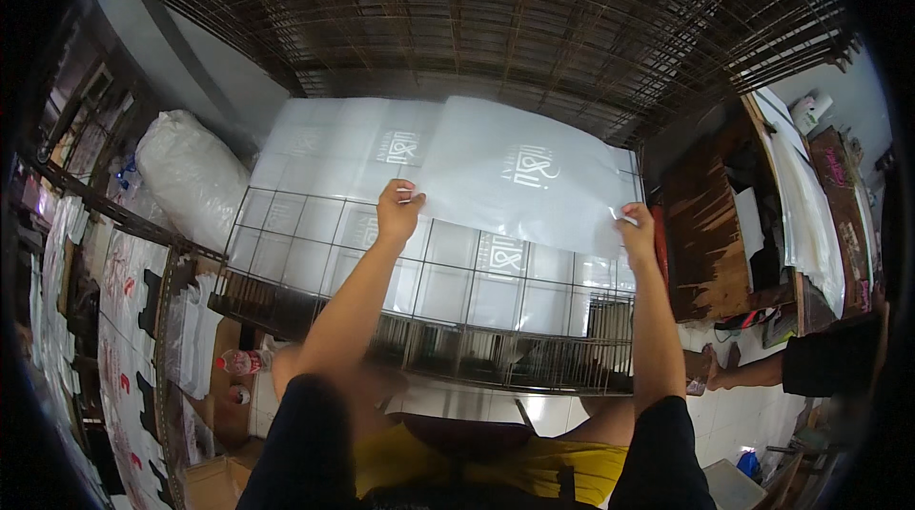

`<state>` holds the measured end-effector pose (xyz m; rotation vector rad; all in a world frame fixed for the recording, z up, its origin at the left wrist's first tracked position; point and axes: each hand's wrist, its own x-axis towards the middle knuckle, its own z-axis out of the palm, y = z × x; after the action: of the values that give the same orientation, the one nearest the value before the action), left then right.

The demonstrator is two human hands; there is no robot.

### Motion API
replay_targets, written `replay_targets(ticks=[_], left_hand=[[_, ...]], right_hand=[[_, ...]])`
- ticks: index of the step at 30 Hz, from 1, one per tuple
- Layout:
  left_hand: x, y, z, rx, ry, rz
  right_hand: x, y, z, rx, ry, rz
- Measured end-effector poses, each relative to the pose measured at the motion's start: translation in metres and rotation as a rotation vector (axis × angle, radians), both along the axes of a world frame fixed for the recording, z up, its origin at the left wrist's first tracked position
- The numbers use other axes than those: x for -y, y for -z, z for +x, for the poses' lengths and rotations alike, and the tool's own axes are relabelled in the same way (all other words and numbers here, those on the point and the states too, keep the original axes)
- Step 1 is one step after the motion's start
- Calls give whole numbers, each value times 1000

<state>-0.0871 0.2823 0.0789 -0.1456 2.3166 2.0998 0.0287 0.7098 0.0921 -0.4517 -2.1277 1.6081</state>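
A translucent plastic sheet point(467, 162) with a white printed emblem lies slanted over a wire rack point(448, 267). My left hand point(400, 211) pinches its near left corner. The near right corner is between the closed fingers of my right hand point(637, 227). To the left, another printed plastic sheet point(334, 148) rests on the same rack, partly under the one I hold. More printed sheets point(500, 257) show through the wire grid from the layer below.
Stacked wire racks point(477, 14) rise behind. At left stand a stuffed white plastic sack point(191, 176) and a bottle point(238, 361). Wooden boards point(710, 234) and a pile of pale sheets point(805, 214) are at right, near another person's leg point(753, 374).
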Motion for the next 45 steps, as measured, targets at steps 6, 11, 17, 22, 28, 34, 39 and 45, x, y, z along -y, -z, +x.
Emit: replay_targets(ticks=[6, 11, 17, 22, 28, 34, 39, 45], left_hand=[[-9, 48, -17, -179, -21, -550], [-13, 45, -30, -173, 13, -640], [-17, 38, -32, -130, 43, -691], [-18, 41, -36, -169, 26, -719], [-20, 42, -37, -128, -18, -679], [-17, 41, -37, -108, 10, -671], [-15, 29, -26, -297, -90, -837], [3, 5, 21, -415, 111, -772]], right_hand=[[16, 61, -31, 283, 254, 241], [7, 70, -48, 186, 249, 469], [2, 70, -59, 269, 270, 490], [1, 72, -62, 292, 269, 503], [2, 74, -61, 268, 264, 496], [0, 76, -64, 272, 245, 494], [9, 68, -54, 157, 281, 543], [25, 33, 32, -7, 208, 538]])
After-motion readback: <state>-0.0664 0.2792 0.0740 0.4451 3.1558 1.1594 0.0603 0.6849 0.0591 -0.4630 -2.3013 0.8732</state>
